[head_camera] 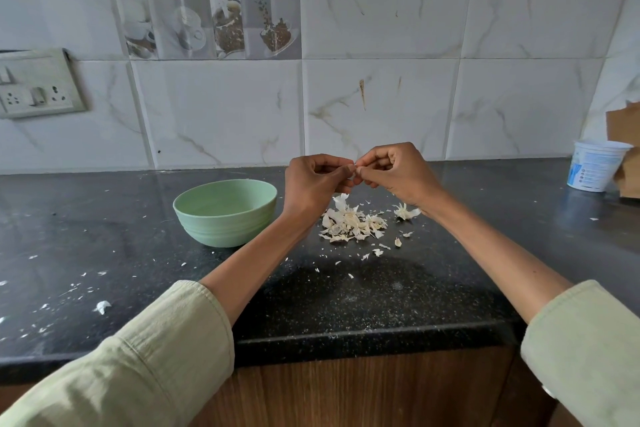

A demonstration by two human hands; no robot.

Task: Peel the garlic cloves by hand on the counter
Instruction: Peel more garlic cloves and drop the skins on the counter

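Two pale green sleeves [166,350] fill the near corners, bare forearms running out over the black counter [346,302] to a left hand [313,184] and right hand [398,173] raised above it, fingers curled and thumb tips meeting. Between them they pinch a garlic clove [353,173] — almost wholly hidden, so its long axis and which way it points cannot be told. Below lies a heap of papery skins [349,224], a husk [406,211] just right of it, and a green bowl [225,213] to the left — a white cup [594,165] stands far right.
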